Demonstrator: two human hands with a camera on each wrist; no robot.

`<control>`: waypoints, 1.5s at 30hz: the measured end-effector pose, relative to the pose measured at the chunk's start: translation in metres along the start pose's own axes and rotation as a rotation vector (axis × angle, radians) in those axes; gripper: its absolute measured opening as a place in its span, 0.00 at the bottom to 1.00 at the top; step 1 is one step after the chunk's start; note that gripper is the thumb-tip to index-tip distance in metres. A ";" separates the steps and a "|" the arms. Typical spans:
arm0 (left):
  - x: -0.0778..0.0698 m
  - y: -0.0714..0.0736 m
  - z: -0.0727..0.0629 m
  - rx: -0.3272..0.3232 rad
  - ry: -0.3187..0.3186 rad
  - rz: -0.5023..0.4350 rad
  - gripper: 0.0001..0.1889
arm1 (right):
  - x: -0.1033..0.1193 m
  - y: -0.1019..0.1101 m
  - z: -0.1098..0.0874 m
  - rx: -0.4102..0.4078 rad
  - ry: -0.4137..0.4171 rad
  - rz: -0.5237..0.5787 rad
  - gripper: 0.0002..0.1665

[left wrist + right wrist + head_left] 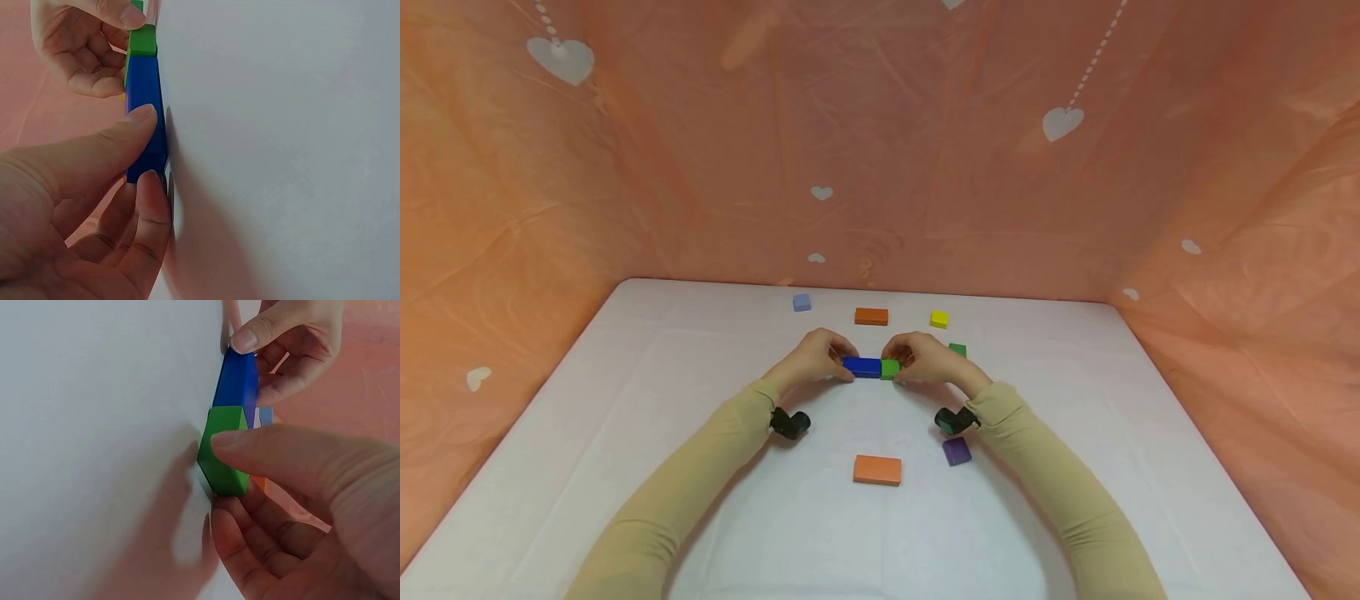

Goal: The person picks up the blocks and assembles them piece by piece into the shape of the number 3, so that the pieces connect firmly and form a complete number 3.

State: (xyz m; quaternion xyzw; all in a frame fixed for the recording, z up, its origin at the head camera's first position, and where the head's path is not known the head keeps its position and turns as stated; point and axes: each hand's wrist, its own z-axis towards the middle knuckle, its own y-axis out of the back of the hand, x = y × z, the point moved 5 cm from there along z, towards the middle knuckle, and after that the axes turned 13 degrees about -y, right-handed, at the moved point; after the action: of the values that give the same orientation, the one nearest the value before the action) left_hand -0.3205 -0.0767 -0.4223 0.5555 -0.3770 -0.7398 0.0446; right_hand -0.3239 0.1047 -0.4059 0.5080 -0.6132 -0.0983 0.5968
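Observation:
A long blue block (862, 367) lies at the middle of the white table, end to end with a short green block (890, 369). My left hand (814, 360) pinches the blue block near its left end; the left wrist view shows the thumb on its near side. On the other side my right hand (927, 360) holds the green block, thumb (250, 447) on its face and fingers curled below and behind. In the right wrist view the two blocks touch at their ends.
Along the back lie a light blue block (802, 302), an orange block (872, 317) and a yellow block (939, 319). Another green block (957, 350) sits behind the right hand. Nearer are an orange block (877, 470) and a purple block (957, 452). Orange cloth (880, 167) surrounds the table.

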 end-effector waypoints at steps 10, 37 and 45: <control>0.000 -0.001 -0.002 0.000 -0.003 -0.020 0.17 | 0.000 -0.001 0.001 0.006 -0.012 0.006 0.19; -0.001 0.007 -0.007 0.007 -0.026 -0.045 0.14 | 0.000 -0.001 -0.001 0.001 -0.035 0.022 0.20; 0.001 0.007 -0.006 0.000 -0.027 -0.040 0.14 | 0.000 -0.001 0.000 0.000 -0.038 0.022 0.20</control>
State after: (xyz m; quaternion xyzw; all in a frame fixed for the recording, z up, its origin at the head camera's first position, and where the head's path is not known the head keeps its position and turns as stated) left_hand -0.3182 -0.0853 -0.4196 0.5527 -0.3663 -0.7482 0.0248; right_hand -0.3233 0.1045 -0.4062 0.4992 -0.6300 -0.1011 0.5863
